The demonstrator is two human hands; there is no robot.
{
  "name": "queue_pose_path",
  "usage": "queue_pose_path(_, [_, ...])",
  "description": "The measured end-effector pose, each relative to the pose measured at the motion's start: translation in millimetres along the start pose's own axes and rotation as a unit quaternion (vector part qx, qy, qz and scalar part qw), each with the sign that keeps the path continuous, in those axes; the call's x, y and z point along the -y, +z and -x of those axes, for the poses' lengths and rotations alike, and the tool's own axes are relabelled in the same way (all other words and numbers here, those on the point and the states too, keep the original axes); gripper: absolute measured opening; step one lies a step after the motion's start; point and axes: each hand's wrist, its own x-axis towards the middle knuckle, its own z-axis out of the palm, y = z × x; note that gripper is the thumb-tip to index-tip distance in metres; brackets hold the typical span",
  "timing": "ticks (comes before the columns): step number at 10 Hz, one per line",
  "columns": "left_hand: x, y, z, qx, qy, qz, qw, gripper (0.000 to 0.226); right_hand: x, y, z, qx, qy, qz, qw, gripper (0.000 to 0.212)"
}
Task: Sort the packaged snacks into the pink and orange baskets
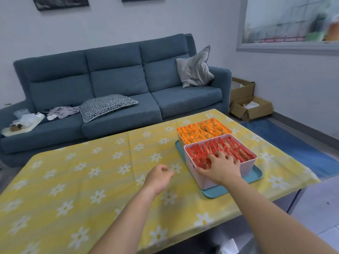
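I am laying my right hand (220,167) over the near end of the pink basket (245,168), fingers spread wide and pressing on the tops of the red snack packets (231,148) standing inside it, my thumb reaching out along the near rim. My grip here is wide, not closed round any one packet. My left hand (159,177) is hovering over the cloth just left of the pink basket, fingers loosely curled and relaxed.

The pink basket is sitting on a teal tray (257,176), whose raised lip is showing on the near and right sides of the basket. Directly behind the pink basket, touching it, the orange basket (180,137) is holding rows of orange snack packets (201,132). The table's right edge is running close beyond the tray, while to the left of the pink basket the yellow tablecloth (82,180) is stretching wide and flat.

The pink basket is rectangular, with rounded corners and perforated plastic walls. The packets are looking glossy and crinkled, standing on edge in tight rows. The cloth is smooth, striped, printed with white daisies, and creased down the middle. Far behind the pink basket a blue fabric sofa (117,74) is carrying a patterned cushion (108,105) and a grey cushion (195,68); to the right of it, open cardboard boxes (251,107) are sitting on the floor.
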Motion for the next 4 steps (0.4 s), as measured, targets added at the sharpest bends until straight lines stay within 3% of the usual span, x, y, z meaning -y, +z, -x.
queue_pose_path(3, [-9, 9, 8, 0.003, 0.057, -0.048, 0.997, 0.048, 1, -24, 7, -0.003, 0.007, 0.016, 1.0, 0.092])
queue_pose_path(4, [-23, -6, 17, -0.027, 0.077, -0.065, 0.995, 0.049, 24, -50, 2, -0.065, -0.037, 0.018, 0.997, 0.071])
